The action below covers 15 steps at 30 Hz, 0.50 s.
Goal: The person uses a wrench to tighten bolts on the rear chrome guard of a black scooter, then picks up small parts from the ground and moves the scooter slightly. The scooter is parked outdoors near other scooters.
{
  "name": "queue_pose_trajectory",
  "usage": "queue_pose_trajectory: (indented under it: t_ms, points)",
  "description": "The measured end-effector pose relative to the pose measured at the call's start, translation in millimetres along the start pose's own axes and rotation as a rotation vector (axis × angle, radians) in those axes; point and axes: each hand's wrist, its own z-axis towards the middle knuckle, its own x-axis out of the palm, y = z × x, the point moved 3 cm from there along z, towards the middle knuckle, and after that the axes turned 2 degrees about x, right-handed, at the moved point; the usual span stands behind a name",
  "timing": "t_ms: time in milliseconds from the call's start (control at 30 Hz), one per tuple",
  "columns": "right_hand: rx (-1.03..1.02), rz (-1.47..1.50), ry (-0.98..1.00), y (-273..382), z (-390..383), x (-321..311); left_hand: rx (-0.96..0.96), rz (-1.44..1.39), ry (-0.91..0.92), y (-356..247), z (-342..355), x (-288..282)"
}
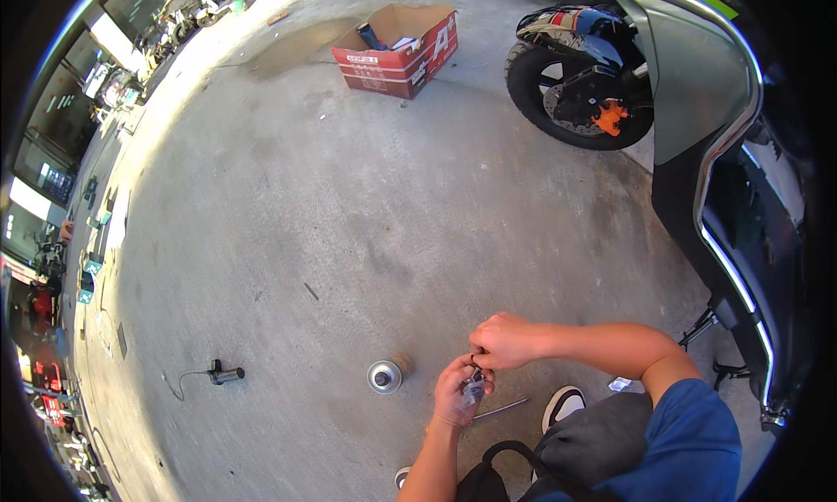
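My left hand (452, 392) is closed around a small clear plastic bag (472, 392) with something dark near its top. Above it, my right hand (506, 340) is bent down with its fingertips pinched together at the bag's upper end. A small dark piece shows between the two hands, but its kind is too small to make out. Just left of my left hand, a silver-topped spray can (384, 377) stands upright on the concrete. A thin metal rod (502, 409) lies on the ground beside my shoe (564, 406), partly behind my left wrist.
A scooter (706, 92) stands along the right, its wheel (534, 84) at the top. An open red cardboard box (379, 77) holds a dark cylinder. A black handheld device (228, 374) with a cord lies left. A small clear packet (620, 384) lies under my right arm.
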Motion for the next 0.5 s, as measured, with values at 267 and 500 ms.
queue_pose_trajectory:
  t_ms: [267, 500]
  points:
    - [0.035, -0.06, 0.325, 73.4, -28.4, -106.5, -0.03, -0.017, -0.078, -20.5, -33.0, 98.9]
    - [0.226, 0.238, 0.317, 234.3, -86.9, -185.6, -0.047, -0.239, -0.149, -80.9, -166.4, 224.9]
